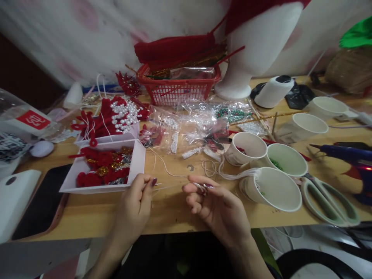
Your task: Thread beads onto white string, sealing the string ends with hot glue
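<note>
My left hand (136,205) is closed in a pinch near the table's front edge, gripping the end of a thin white thread (165,166) that runs away across the wood. My right hand (213,205) is also pinched, holding a small silvery piece (201,188) at the fingertips; I cannot make out what it is. The two hands sit a short gap apart, just in front of a white box (139,155) of red and gold trimmings.
Several white paper cups (273,190) stand to the right, one with green beads. Pale scissors (328,201) and a blue glue gun (345,153) lie at the far right. A red basket (177,91), clear bags, pearls (124,114) and a black phone (43,205) fill the remaining tabletop.
</note>
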